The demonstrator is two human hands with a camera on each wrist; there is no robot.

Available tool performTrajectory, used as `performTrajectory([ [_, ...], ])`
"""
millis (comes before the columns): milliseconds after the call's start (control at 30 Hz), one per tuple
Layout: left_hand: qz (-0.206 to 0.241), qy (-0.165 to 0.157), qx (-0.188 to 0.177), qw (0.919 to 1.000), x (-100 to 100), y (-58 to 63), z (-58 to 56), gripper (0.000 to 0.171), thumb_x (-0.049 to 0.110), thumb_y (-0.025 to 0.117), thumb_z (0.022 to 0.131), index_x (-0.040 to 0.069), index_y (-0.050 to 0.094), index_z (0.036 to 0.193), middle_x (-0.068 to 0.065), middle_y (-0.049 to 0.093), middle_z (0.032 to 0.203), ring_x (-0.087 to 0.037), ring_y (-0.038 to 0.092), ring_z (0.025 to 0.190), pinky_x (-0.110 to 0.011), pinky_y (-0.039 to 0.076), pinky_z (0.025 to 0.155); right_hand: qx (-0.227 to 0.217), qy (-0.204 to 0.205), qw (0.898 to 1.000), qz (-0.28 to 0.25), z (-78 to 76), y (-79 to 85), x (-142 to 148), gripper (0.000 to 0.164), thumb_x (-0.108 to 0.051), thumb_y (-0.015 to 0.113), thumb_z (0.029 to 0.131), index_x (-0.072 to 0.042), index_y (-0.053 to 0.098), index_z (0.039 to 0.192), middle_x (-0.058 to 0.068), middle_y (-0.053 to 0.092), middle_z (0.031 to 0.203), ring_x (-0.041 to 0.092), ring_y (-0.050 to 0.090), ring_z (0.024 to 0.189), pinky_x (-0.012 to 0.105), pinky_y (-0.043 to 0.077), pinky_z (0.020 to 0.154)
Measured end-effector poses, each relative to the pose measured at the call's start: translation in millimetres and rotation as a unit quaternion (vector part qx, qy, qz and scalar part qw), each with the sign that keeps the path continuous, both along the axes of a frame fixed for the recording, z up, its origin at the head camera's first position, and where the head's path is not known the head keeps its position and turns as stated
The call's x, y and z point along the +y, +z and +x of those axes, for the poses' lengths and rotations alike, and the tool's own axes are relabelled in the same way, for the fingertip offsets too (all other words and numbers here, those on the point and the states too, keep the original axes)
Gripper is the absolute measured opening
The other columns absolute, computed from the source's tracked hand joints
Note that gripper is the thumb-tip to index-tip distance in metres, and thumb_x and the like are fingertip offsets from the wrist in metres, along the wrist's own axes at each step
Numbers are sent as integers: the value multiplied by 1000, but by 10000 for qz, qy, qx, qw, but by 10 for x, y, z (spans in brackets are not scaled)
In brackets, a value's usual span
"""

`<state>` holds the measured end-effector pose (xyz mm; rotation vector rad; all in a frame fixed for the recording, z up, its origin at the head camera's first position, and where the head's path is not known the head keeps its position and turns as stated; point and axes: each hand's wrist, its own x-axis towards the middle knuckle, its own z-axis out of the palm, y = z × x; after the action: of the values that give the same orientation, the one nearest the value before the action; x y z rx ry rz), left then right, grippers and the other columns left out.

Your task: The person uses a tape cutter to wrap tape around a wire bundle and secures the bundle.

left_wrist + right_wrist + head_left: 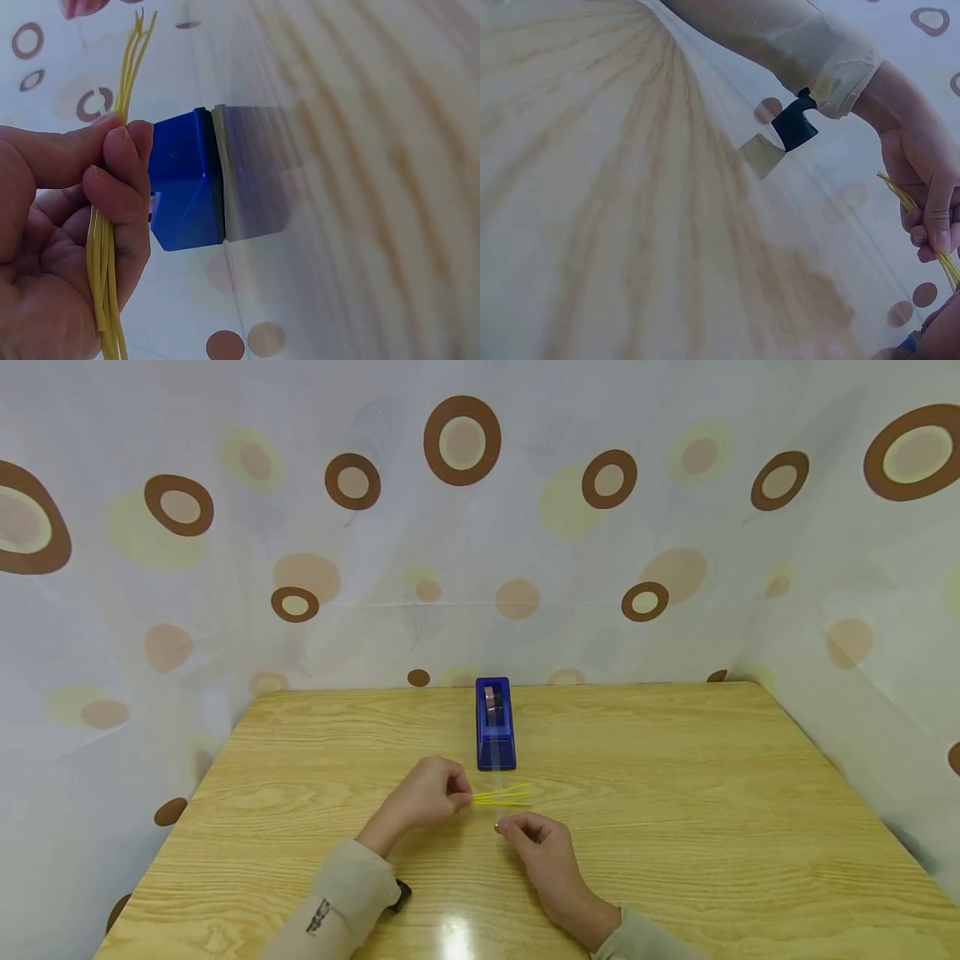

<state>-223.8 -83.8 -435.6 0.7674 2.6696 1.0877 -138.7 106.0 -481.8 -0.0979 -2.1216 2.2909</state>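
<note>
My left hand (431,793) pinches a bundle of thin yellow wires (105,277) between thumb and fingers. The wires run through the palm, and their loose ends (510,795) fan out to the right in the head view. My right hand (543,852) has thumb and forefinger together just below those ends, pinching the end of a faint clear tape strip (496,777). That strip comes down from the front of a blue tape dispenser (497,752) and passes by the wires. The right wrist view shows only part of my right hand (941,330), at the lower corner.
The dispenser stands near the back of the wood-grain table (675,760), a tape roll (492,700) in it. A sheet with brown circles (525,543) hangs behind and at both sides. A black piece (402,896) sits at my left sleeve.
</note>
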Motion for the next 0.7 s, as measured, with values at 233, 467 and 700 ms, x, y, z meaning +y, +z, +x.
performTrajectory([
  [233,122,-28,-28,9999,54,4,21,17,3,73,88,12,70,74,7,62,70,-10,55,63,-26,49,59,24,-1,10000,29,1,-3,1,15,-7,70,91,7,72,91,11,71,91,13,59,81,22,46,71],
  [467,197,-89,-82,9997,94,2,52,13,3,72,89,8,72,77,6,63,70,-10,55,62,-26,49,58,7,45,10000,53,-6,-12,6,17,-9,71,91,7,72,91,10,71,91,13,58,79,22,45,70],
  [700,255,-179,-132,9994,126,0,84,12,2,71,89,7,73,78,6,64,71,-9,56,63,-26,49,58,36,33,10000,52,5,9,7,16,-8,71,91,8,73,92,11,71,90,12,59,79,22,46,71],
])
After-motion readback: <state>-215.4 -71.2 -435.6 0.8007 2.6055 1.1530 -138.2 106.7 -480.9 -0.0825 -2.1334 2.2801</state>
